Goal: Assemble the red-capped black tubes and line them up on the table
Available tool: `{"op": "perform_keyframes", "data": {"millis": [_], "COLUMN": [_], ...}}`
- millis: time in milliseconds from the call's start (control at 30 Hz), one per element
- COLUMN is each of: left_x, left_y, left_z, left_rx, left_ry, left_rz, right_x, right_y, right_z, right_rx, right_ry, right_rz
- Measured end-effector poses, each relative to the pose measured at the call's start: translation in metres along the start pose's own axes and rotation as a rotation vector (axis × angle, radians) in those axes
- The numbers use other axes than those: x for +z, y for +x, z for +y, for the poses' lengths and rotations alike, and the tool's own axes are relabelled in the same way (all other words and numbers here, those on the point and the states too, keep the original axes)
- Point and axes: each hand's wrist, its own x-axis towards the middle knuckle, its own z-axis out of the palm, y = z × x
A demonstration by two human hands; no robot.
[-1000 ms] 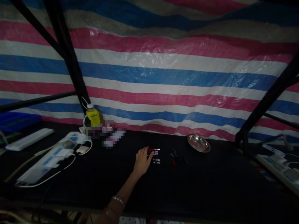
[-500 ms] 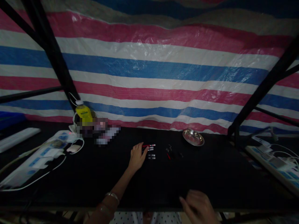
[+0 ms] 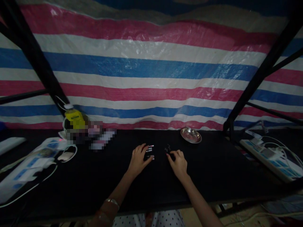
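My left hand point(image 3: 138, 160) rests on the dark table with thumb and fingers apart, bracketing several small silvery tubes point(image 3: 149, 149). Its fingertips lie at the tubes' left ends and its thumb near the lowest one. Across a short gap to the right, my right hand point(image 3: 179, 163) reaches in with thumb and index finger close together. They are at a small group of dark and silvery parts point(image 3: 167, 147). A spot of red shows by the thumb tip; what the fingers pinch, if anything, is too small to tell.
A round metal dish point(image 3: 191, 135) stands behind my right hand. At the left are a yellow bottle point(image 3: 75, 117), a power strip point(image 3: 29, 164) and cables. Another power strip point(image 3: 265, 157) lies at the right. A striped sheet point(image 3: 151, 69) hangs behind the black table point(image 3: 94, 176).
My right hand has moved from the table's front edge forward and left to the small parts. My left hand stays by the tubes, its thumb now lower. The view has shifted slightly.
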Motion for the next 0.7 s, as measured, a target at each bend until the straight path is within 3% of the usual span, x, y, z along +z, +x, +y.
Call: {"op": "perform_keyframes", "data": {"millis": [333, 467, 600, 700], "left_x": [0.002, 0.015, 0.034, 0.045], "left_y": [0.005, 0.012, 0.021, 0.028], "left_z": [0.016, 0.038, 0.057, 0.062], "left_rx": [0.172, 0.210, 0.190, 0.215], "left_ry": [0.038, 0.030, 0.014, -0.014], "left_rz": [-0.146, -0.180, -0.184, -0.221], "right_x": [0.012, 0.006, 0.001, 0.001], "right_y": [0.018, 0.014, 0.014, 0.014], "right_z": [0.012, 0.022, 0.036, 0.041], "right_rx": [0.175, 0.206, 0.385, 0.464], "right_ry": [0.118, 0.137, 0.102, 0.061], "right_rz": [0.112, 0.163, 0.250, 0.237]}}
